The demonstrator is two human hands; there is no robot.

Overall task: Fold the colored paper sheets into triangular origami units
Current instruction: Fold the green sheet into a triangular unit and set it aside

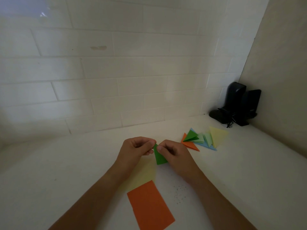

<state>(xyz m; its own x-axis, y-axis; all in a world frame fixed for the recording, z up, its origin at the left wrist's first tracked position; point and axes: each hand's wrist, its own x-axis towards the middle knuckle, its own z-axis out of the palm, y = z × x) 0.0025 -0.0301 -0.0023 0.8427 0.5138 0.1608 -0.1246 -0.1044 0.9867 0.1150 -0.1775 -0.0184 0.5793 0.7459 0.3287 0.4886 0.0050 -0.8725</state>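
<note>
At mid-frame, the left hand (136, 151) and right hand (174, 155) both pinch the top tip of a folded green paper triangle (159, 157). Its long axis runs nearly vertical in the frame, narrow point upward, wide end lower, above the white desk (249, 171).

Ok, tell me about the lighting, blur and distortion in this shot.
Head view: dim, uneven light, with a bright glare patch on the white tiled wall; wide-angle distortion bends the tile lines; the black speakers in the corner look smeared; the folded green paper triangle pinched by the left hand and right hand stays fairly sharp.
</note>
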